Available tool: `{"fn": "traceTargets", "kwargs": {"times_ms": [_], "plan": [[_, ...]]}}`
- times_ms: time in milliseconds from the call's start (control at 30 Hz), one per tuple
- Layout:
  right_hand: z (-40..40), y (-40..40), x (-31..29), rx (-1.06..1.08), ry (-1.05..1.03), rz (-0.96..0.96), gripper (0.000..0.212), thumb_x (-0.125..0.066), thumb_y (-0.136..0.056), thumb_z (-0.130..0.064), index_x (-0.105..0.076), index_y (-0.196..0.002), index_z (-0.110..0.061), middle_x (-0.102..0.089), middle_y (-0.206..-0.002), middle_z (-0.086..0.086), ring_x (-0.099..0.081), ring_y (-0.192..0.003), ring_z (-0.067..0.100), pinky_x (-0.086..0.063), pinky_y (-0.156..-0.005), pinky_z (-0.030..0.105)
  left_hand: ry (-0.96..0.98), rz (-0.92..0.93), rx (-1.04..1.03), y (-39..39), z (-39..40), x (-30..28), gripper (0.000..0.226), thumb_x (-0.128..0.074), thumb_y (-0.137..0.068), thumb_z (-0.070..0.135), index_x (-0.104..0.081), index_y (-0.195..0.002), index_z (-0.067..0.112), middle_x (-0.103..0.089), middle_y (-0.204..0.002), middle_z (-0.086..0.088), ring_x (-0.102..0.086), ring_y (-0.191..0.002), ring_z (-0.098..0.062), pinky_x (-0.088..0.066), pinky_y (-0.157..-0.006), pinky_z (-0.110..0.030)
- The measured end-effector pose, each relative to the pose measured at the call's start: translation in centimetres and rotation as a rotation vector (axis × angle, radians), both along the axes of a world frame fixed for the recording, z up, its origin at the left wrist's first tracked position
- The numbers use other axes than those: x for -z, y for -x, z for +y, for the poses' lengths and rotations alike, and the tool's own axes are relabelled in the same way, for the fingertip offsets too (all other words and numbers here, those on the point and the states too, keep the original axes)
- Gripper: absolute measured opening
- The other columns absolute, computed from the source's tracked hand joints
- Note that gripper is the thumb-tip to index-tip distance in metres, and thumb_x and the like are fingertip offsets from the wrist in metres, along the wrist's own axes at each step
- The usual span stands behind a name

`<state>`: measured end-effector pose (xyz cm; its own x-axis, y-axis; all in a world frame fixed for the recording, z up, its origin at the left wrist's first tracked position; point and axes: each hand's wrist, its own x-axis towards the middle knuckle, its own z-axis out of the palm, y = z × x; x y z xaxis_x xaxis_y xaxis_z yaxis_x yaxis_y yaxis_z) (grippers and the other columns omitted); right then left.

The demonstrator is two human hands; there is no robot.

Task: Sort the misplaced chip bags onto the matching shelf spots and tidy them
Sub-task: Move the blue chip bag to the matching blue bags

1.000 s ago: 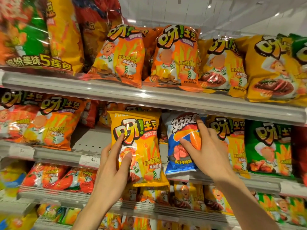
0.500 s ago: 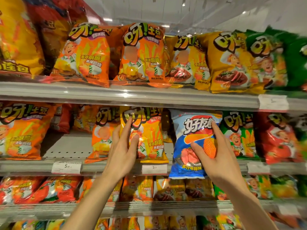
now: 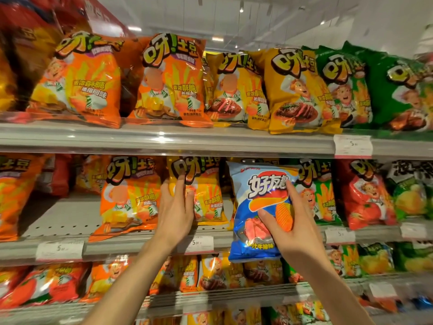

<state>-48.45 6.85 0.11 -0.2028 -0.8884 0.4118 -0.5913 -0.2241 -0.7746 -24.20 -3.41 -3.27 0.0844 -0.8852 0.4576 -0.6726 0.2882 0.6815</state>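
Note:
A blue chip bag (image 3: 260, 207) hangs in front of the middle shelf (image 3: 140, 245), its bottom below the shelf edge. My right hand (image 3: 295, 221) grips it from the right, thumb across its front and fingers up its side. A yellow chip bag (image 3: 206, 195) stands on the middle shelf just left of it. My left hand (image 3: 175, 207) lies flat against the yellow bag's left part with straight fingers. An orange bag (image 3: 128, 195) stands left of that hand. Behind the blue bag a green bag (image 3: 321, 195) is partly hidden.
The top shelf (image 3: 164, 139) carries orange, yellow and green bags in a row. A red bag (image 3: 365, 195) and a dark green bag (image 3: 412, 191) stand at the right of the middle shelf. Bare shelf floor (image 3: 70, 214) shows at the left. Lower shelves hold more bags; price tags (image 3: 352, 145) line the edges.
The view has shifted right and closer. My right hand has drawn the blue bag a little out from the shelf. My left hand has pressed the yellow bag back against the shelf row.

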Motion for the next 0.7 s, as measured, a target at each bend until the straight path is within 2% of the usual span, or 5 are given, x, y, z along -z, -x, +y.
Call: {"fn": "traceTargets", "kwargs": {"times_ms": [200,300,400,567,700], "plan": [[-0.6,-0.7,0.4,-0.046,-0.002,-0.035,0.089,-0.064,-0.082,-0.060,-0.016,-0.156,-0.050,-0.038,-0.130,-0.026,-0.040,-0.110,-0.024,-0.035,-0.097,0.024,0.006,-0.066,-0.008,-0.7,0.5,0.2,0.057,-0.042,-0.105,0.039,-0.026,-0.157,0.024,-0.011,-0.166,-0.020,-0.004,-0.155,-0.032,-0.017,-0.122,-0.050],[-0.8,-1.0,1.0,-0.080,0.038,-0.071,0.087,-0.065,-0.079,-0.059,-0.021,-0.154,-0.048,-0.039,-0.128,-0.034,-0.043,-0.113,-0.020,-0.037,-0.094,0.013,0.234,0.011,-0.032,-0.7,2.7,-0.1,0.053,-0.057,-0.100,0.028,-0.040,-0.151,0.022,-0.020,-0.162,-0.014,-0.016,-0.152,-0.027,-0.022,-0.119,-0.041],[-1.0,-1.6,1.7,-0.123,0.068,-0.119,0.079,-0.073,-0.085,-0.041,-0.027,-0.149,-0.045,-0.043,-0.131,-0.030,-0.043,-0.114,-0.027,-0.040,-0.086,0.000,0.193,0.144,0.056,-0.5,5.8,-0.8,0.051,-0.058,-0.096,0.041,-0.045,-0.144,0.033,-0.045,-0.138,0.009,-0.043,-0.128,0.002,-0.033,-0.108,-0.019],[-1.0,-4.1,3.0,-0.205,0.067,-0.194,0.081,-0.075,-0.079,-0.060,-0.032,-0.148,-0.053,-0.047,-0.147,-0.021,-0.049,-0.134,0.002,-0.048,-0.109,0.037,-0.238,0.358,0.369,0.1,10.0,-1.2,0.075,-0.049,-0.082,0.069,-0.017,-0.148,0.061,-0.050,-0.126,0.032,-0.060,-0.105,0.014,-0.052,-0.089,-0.015],[-0.4,-6.6,3.4,-0.281,-0.018,-0.266,0.076,-0.069,-0.071,-0.068,-0.031,-0.137,-0.070,-0.047,-0.148,-0.020,-0.055,-0.130,0.005,-0.054,-0.101,0.038,-0.261,0.528,0.406,-0.4,11.4,-0.5,0.064,-0.055,-0.090,0.052,-0.023,-0.145,0.059,-0.055,-0.124,0.035,-0.062,-0.103,0.015,-0.051,-0.078,-0.009]]}}
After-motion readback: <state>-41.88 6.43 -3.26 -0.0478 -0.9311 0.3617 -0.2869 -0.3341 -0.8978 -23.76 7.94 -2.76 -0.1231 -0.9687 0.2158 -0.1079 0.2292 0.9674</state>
